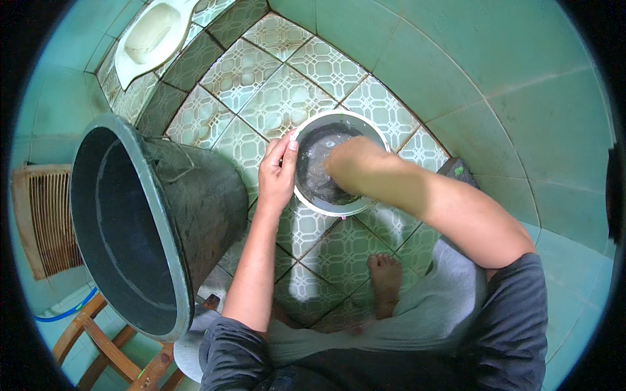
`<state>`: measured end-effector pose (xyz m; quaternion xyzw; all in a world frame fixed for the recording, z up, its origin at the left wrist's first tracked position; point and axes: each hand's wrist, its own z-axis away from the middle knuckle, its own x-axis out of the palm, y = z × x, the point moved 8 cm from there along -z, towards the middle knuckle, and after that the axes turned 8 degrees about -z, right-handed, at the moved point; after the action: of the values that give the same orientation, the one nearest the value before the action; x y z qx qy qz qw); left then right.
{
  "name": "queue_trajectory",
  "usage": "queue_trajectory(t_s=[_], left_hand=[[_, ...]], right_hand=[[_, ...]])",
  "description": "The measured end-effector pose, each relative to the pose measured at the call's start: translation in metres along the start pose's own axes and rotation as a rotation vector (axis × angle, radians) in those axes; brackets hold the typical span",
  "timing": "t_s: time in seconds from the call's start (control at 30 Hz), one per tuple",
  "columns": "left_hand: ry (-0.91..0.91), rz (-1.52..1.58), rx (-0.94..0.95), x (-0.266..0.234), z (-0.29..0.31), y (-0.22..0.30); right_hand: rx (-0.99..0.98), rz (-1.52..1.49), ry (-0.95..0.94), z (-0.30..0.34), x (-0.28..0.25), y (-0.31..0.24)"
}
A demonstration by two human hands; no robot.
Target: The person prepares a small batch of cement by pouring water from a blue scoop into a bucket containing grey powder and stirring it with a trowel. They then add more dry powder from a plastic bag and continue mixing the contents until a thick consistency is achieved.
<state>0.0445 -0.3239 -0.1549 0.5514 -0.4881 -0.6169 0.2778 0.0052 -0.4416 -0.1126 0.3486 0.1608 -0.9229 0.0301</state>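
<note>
A round bucket (pixel 342 113) with a white rim stands on the tiled floor in front of me. Inside it is dark grey, cloudy water (pixel 317 144) with some light froth or glints on its surface. My left hand (pixel 278 171) holds the bucket's left rim, the thumb lying against its edge. From the right, my right hand (pixel 340 164) reaches down into the bucket. Its fingers are below the rim and hidden in the murky water, so whether they hold anything does not show.
At left, a large dark tub (pixel 208 195) lies tilted, its mouth toward me. Beyond it, a pale squat toilet (pixel 153 36) sits on a raised tiled step. A wooden chair or stool frame (pixel 104 342) and a blue hose (pixel 68 316) are lower left. Green tiled walls (pixel 456 78) enclose the right.
</note>
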Motion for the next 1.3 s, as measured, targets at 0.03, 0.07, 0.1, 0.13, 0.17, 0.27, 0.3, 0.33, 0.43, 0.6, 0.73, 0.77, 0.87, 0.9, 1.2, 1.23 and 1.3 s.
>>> queue_trajectory(t_s=[0.03, 0.07, 0.1, 0.13, 0.17, 0.27, 0.3, 0.33, 0.43, 0.6, 0.73, 0.77, 0.87, 0.9, 1.2, 1.23, 1.3], left_hand=[[0.013, 0.008, -0.005, -0.001, 0.001, 0.0], [0.01, 0.003, -0.004, -0.002, 0.0, 0.001], [0.008, -0.003, -0.004, -0.004, 0.0, 0.001], [0.007, 0.014, 0.004, -0.002, 0.0, 0.0], [0.022, 0.025, 0.007, -0.004, 0.0, -0.001], [-0.015, 0.032, 0.003, -0.003, 0.003, -0.005], [-0.023, 0.036, -0.029, -0.005, 0.003, -0.01], [-0.017, 0.043, -0.025, -0.003, 0.004, -0.008], [0.013, 0.05, -0.016, -0.005, 0.005, -0.004], [0.123, -0.004, 0.038, -0.013, 0.008, 0.0], [0.101, -0.023, 0.013, -0.015, 0.011, -0.007], [0.096, -0.001, 0.019, -0.017, 0.011, -0.006], [0.087, 0.051, 0.018, -0.016, 0.011, 0.0], [0.076, 0.065, -0.001, -0.014, 0.01, 0.002], [0.19, -0.095, 0.08, -0.025, 0.015, 0.004], [0.16, -0.128, 0.071, -0.024, 0.016, 0.003], [0.181, -0.123, 0.086, -0.024, 0.016, 0.001]], right_hand=[[-0.001, 0.014, -0.007, 0.008, -0.011, 0.002], [-0.019, 0.073, 0.036, 0.015, -0.027, 0.004], [-0.038, 0.132, 0.079, 0.017, -0.038, 0.006], [-0.035, 0.15, 0.077, 0.019, -0.042, 0.009], [-0.001, 0.148, 0.046, 0.02, -0.043, 0.013], [0.033, 0.144, -0.034, 0.022, -0.038, 0.011], [0.04, 0.124, -0.077, 0.023, -0.035, 0.009], [0.026, 0.095, -0.066, 0.025, -0.034, 0.006], [0.082, 0.112, -0.075, 0.006, -0.004, 0.008], [0.146, 0.319, 0.017, -0.014, 0.022, 0.005], [0.187, 0.271, 0.021, 0.009, -0.022, 0.004], [0.211, 0.275, -0.028, 0.012, -0.026, 0.0], [0.206, 0.294, -0.078, 0.009, -0.009, -0.008], [0.216, 0.303, -0.078, 0.004, 0.001, -0.001], [0.134, 0.512, 0.183, -0.012, -0.002, 0.002], [0.123, 0.506, 0.171, -0.007, -0.013, -0.001], [0.115, 0.5, 0.154, -0.006, -0.015, -0.002]])
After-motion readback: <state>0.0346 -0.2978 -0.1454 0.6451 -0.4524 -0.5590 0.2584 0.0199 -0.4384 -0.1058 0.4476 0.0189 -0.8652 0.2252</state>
